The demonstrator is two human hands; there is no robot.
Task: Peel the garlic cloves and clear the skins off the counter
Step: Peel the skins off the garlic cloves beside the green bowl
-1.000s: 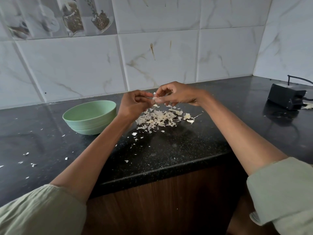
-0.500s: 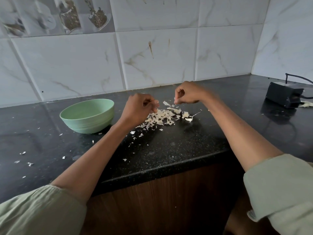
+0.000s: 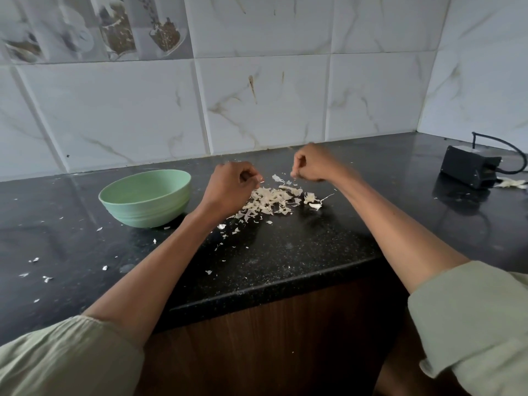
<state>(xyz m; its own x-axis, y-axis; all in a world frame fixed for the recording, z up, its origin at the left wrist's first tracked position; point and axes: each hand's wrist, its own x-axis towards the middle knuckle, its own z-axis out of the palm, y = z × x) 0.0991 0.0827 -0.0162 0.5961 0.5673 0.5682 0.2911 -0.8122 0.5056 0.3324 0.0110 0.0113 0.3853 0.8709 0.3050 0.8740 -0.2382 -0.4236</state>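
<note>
Both hands are curled up tight: the left hand [image 3: 233,181] pinches something tiny, and what the right hand [image 3: 310,164] holds I cannot tell. A green bowl [image 3: 145,200] sits left of middle. The garlic skins [image 3: 271,202] lie mid-frame between the hands on the black counter [image 3: 285,252] — white marble tiles [image 3: 114,110] fill the top.
</note>
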